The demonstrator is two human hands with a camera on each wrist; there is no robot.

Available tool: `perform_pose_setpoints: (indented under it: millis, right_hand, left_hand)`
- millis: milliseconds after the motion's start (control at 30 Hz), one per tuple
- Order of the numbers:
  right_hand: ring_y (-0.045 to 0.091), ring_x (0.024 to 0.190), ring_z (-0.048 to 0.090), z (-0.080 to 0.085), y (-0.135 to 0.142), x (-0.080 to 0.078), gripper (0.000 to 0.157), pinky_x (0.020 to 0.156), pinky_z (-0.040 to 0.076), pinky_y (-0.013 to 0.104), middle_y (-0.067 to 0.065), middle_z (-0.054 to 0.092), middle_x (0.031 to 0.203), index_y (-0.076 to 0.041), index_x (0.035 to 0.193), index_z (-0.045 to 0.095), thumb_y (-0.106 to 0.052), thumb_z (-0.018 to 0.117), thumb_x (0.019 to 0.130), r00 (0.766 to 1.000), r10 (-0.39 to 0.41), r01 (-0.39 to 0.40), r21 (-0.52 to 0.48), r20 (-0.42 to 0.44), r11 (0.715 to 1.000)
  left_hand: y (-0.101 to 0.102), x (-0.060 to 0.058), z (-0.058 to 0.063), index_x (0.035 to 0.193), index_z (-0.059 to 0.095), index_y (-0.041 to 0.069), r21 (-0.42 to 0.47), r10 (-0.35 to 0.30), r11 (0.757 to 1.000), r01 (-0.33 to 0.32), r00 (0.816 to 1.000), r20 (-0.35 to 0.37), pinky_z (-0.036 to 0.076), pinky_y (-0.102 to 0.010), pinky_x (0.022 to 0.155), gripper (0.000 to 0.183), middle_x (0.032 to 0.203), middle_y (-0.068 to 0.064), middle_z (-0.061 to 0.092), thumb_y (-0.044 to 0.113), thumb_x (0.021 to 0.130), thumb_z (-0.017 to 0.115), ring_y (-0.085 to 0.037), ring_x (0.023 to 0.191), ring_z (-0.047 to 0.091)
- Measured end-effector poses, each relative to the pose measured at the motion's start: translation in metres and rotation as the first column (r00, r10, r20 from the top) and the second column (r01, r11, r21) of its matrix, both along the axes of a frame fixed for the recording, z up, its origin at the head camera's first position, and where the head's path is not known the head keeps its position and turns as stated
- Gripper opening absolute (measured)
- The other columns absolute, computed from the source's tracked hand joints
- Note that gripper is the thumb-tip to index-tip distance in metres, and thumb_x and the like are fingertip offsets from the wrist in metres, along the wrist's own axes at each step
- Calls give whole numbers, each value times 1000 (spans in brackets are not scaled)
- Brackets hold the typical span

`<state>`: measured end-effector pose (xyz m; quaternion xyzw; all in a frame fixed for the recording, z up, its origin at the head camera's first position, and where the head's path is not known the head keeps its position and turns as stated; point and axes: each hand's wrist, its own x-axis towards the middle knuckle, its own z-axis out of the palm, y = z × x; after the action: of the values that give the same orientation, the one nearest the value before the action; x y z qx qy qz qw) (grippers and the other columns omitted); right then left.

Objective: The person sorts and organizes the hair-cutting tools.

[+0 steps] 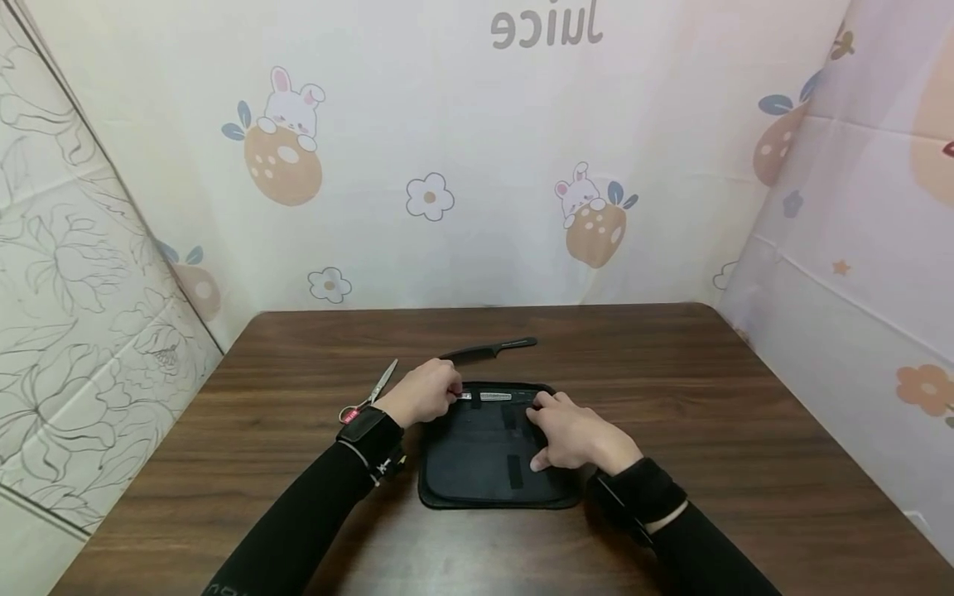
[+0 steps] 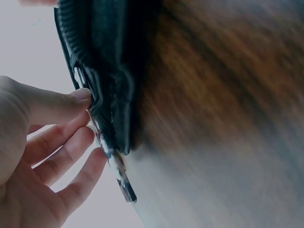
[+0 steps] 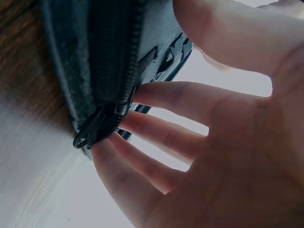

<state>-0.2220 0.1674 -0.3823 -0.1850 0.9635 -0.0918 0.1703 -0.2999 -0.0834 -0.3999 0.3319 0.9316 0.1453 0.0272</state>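
A black zip case [image 1: 477,463] lies unfolded on the table, with a slim silver metal tool [image 1: 495,396] under loops along its far edge. My left hand [image 1: 426,391] is at the case's far left corner, thumb and fingertips pinching the tool, whose shiny end [image 2: 124,183] sticks out past the case in the left wrist view. What kind of tool it is stays unclear. My right hand [image 1: 577,432] rests on the case's right side, fingers [image 3: 175,99] spread and fairly straight against the zipped edge near the zip pull [image 3: 85,135].
A pair of scissors [image 1: 380,385] with a red tag lies left of the case, beside my left wrist. Behind the case is a black comb [image 1: 477,351], partly hidden by my left hand. The brown wooden table [image 1: 671,372] meets a printed curtain at the back.
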Motion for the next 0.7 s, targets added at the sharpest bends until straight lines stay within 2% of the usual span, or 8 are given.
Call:
perform_pose_setpoints:
  millis: [167,433,700]
  right_hand:
    - [37,138,38,2,1,1,73,99,44,58,16,41,152,-1,146,53,-31,82,87,1000,5,-5,-1,-1,1000]
    - [36,137,38,2,1,0,74,98,45,57,15,41,153,-2,147,52,-32,82,87,1000,3,-3,10,-2,1000]
    - [36,138,39,1,0,0,74,98,45,57,15,41,153,-3,147,53,-33,82,86,1000,3,-3,10,-4,1000]
  left_hand:
    - [-5,0,3,99,75,8,-17,9,1000,-9,1000,-10,51,-40,84,9,100,-5,63,3,95,68,-25,100,60]
    - [-13,-2,6,106,75,7,-22,56,998,-56,998,22,51,-39,87,15,105,-6,65,2,95,68,-24,101,62]
    - [-16,-1,6,110,73,6,-28,64,998,-63,997,48,52,-41,91,17,107,-8,66,3,94,69,-26,105,64]
